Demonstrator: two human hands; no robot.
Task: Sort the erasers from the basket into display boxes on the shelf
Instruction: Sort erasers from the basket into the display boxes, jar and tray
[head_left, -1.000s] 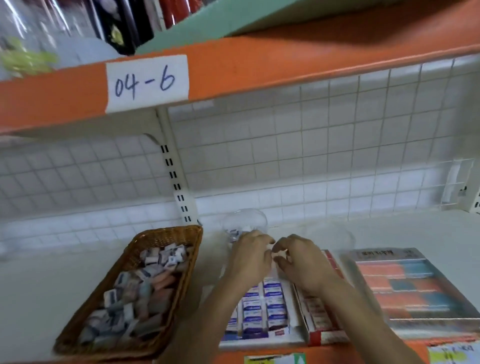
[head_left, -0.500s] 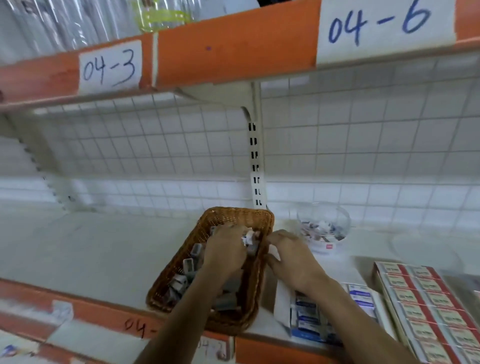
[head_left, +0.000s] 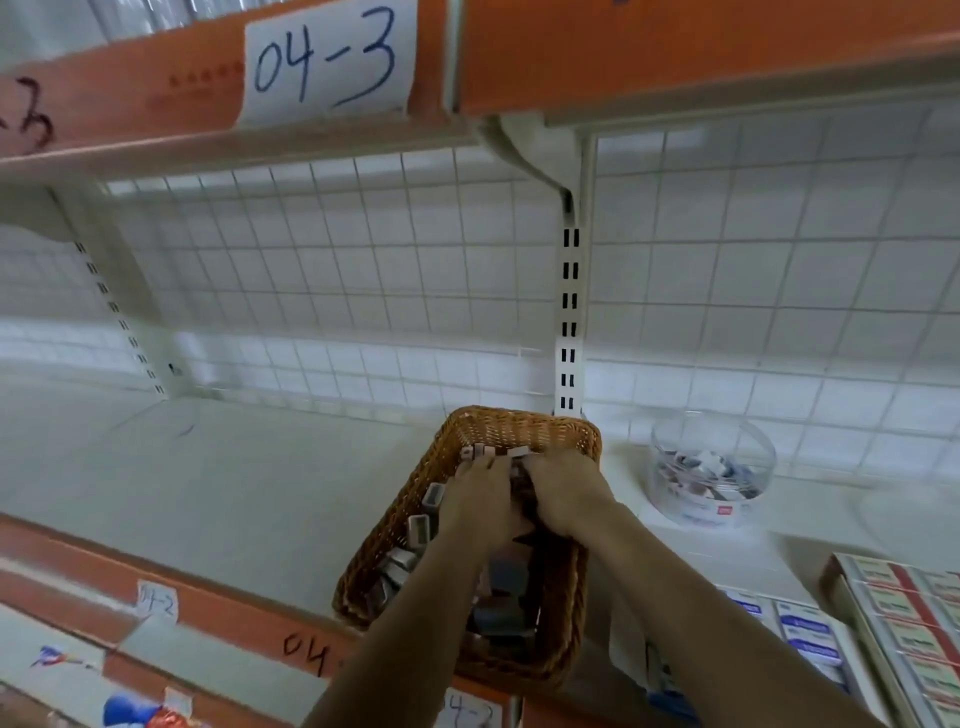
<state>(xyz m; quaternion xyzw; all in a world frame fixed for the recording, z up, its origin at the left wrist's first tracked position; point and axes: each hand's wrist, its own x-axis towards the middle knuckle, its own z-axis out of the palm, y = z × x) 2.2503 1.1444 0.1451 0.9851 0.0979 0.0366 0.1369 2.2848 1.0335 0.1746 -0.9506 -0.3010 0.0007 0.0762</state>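
A brown wicker basket (head_left: 519, 422) stands on the white shelf and holds several small sleeved erasers (head_left: 418, 527). Both of my hands are inside it, side by side near its far end. My left hand (head_left: 480, 501) lies over the erasers with its fingers pointing forward. My right hand (head_left: 563, 493) bends its fingers down into the pile. The fingertips of both hands are buried among the erasers, so any grip is hidden. At the lower right lie a display box of blue-and-white erasers (head_left: 802, 631) and one of red-and-white erasers (head_left: 906, 597).
A clear round tub (head_left: 711, 470) with several erasers stands right of the basket. A white wire grid (head_left: 363, 270) backs the shelf, and a slotted upright (head_left: 569, 332) rises behind the basket. An orange shelf edge (head_left: 675, 52) hangs overhead. Bare shelf (head_left: 208, 478) stretches left.
Both hands moved left from the blue-and-white display box into the basket. First the left hand entered, then the right. My view swung left with them.
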